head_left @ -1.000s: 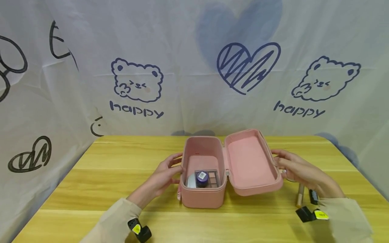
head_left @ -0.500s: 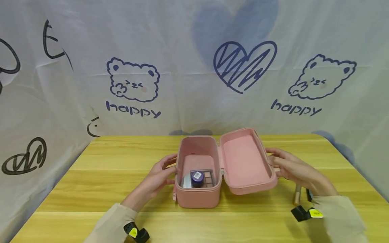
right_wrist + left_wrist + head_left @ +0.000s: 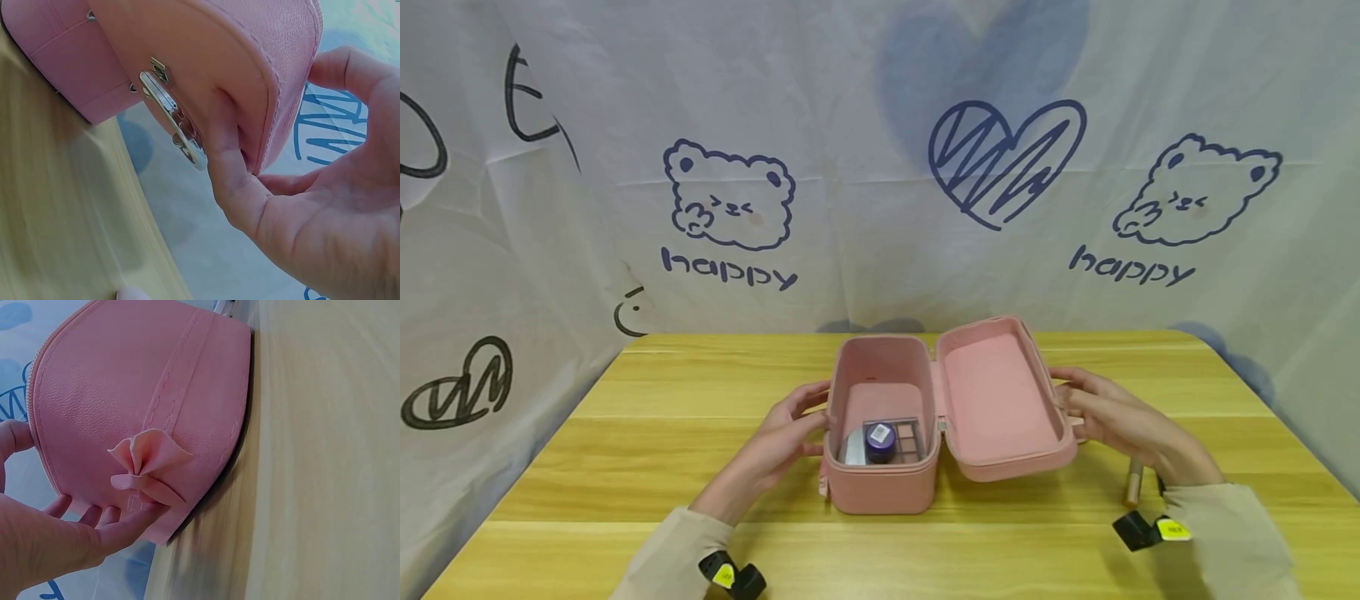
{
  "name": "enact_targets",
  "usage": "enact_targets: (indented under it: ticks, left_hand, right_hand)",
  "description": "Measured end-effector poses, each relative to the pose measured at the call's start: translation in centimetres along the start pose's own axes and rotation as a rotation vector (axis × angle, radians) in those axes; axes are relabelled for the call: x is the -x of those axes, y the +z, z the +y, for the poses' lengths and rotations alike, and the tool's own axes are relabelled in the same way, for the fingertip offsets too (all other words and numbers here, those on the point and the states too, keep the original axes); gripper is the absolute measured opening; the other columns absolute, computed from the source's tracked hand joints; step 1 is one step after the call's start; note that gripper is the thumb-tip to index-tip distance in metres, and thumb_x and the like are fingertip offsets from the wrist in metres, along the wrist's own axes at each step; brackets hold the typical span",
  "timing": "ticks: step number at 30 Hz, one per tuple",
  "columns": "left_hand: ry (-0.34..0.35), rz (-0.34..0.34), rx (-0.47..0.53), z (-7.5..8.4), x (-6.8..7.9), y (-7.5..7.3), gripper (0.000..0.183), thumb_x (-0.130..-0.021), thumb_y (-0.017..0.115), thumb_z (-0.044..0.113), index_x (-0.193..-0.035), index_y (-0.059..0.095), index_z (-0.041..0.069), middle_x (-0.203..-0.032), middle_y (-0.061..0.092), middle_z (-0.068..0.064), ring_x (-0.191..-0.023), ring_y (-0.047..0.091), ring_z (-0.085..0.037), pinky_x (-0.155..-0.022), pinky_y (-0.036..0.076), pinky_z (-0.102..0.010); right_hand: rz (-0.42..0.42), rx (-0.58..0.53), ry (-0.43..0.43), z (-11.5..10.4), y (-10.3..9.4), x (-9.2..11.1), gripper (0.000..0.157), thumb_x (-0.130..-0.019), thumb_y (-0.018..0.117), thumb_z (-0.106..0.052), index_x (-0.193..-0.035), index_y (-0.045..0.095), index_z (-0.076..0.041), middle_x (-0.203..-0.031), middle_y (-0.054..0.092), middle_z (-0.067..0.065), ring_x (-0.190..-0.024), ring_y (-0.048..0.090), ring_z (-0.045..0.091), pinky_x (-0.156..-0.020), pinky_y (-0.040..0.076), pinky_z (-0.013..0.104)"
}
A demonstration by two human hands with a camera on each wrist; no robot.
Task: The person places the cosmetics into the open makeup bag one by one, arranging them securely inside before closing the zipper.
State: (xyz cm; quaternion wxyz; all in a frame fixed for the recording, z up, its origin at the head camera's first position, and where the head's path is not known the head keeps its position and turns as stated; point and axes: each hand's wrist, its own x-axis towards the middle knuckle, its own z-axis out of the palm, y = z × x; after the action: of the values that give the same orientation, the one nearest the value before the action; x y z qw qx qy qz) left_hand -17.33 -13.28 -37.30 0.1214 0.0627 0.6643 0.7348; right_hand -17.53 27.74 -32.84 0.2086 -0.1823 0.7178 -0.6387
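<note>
A pink makeup case [image 3: 883, 492] stands on the wooden table, its lid [image 3: 1000, 396] swung out to the right. Inside the body lie an eyeshadow palette [image 3: 908, 437], a purple-lidded jar [image 3: 880, 442] with a white label, and a whitish item [image 3: 853, 448]. My left hand [image 3: 775, 442] rests against the body's left side; in the left wrist view its fingers touch the wall beside a pink bow [image 3: 150, 456]. With thumb and fingers, my right hand [image 3: 1112, 421] grips the lid's outer edge. The right wrist view shows silver metal hardware [image 3: 172, 115] on the lid.
A slim stick [image 3: 1133, 483] with a tan end lies on the table right of the lid, near my right wrist. A dark item there is mostly hidden behind the forearm. A printed cloth backdrop [image 3: 865, 208] hangs behind the table's far edge.
The case, its contents and both hands have shifted slightly to the left. The view has also moved a little. The hold on the lid looks the same.
</note>
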Motion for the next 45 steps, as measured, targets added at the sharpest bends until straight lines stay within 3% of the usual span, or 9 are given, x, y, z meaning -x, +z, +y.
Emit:
enact_targets:
  ticks: [11, 23, 37, 42, 45]
  left_hand:
    - [-0.003, -0.016, -0.011, 0.1, 0.2, -0.9, 0.064, -0.087, 0.051, 0.001, -0.146, 0.028, -0.005, -0.148, 0.029, -0.026, -0.130, 0.036, -0.042, -0.082, 0.053, -0.040]
    - [-0.016, -0.018, -0.066, 0.1, 0.6, -1.9, 0.065, -0.088, 0.054, 0.005, -0.147, 0.029, -0.002, -0.149, 0.028, -0.024, -0.123, 0.044, -0.036, -0.083, 0.052, -0.041]
    - [-0.011, -0.033, -0.058, 0.3, 1.1, -2.9, 0.066, -0.089, 0.055, 0.006, -0.148, 0.027, -0.003, -0.150, 0.026, -0.025, -0.123, 0.043, -0.038, -0.082, 0.052, -0.040]
    - [-0.021, -0.053, -0.045, 0.2, 1.1, -3.0, 0.065, -0.090, 0.057, 0.006, -0.148, 0.027, -0.002, -0.151, 0.025, -0.024, -0.126, 0.041, -0.040, -0.084, 0.052, -0.042]
    - [-0.025, -0.067, -0.041, 0.1, 1.1, -3.0, 0.065, -0.091, 0.057, 0.006, -0.148, 0.027, -0.002, -0.151, 0.025, -0.024, -0.127, 0.040, -0.040, -0.086, 0.051, -0.043]
  right_hand:
    - [-0.016, -0.030, -0.010, 0.0, 0.6, -0.2, 0.066, -0.100, 0.041, -0.013, -0.145, 0.003, 0.016, -0.123, 0.052, 0.007, -0.103, 0.062, 0.019, -0.086, 0.053, 0.037]
    - [0.025, -0.021, 0.030, -0.4, 1.9, -0.5, 0.067, -0.100, 0.044, -0.018, -0.147, 0.008, 0.012, -0.141, 0.030, 0.031, -0.107, 0.059, 0.017, -0.090, 0.050, 0.034]
    - [-0.002, -0.060, 0.007, -0.2, 2.5, -1.1, 0.067, -0.100, 0.044, -0.015, -0.147, 0.006, 0.012, -0.132, 0.046, 0.019, -0.106, 0.061, 0.019, -0.089, 0.051, 0.036]
    - [0.022, 0.016, 0.031, -0.6, 2.3, -0.9, 0.068, -0.101, 0.045, -0.020, -0.149, 0.008, 0.010, -0.142, 0.034, 0.031, -0.109, 0.059, 0.019, -0.090, 0.050, 0.035]
    - [0.067, 0.129, 0.014, -1.0, 2.1, -0.5, 0.068, -0.101, 0.047, -0.021, -0.150, 0.011, 0.007, -0.144, 0.030, 0.033, -0.107, 0.059, 0.016, -0.088, 0.051, 0.033]
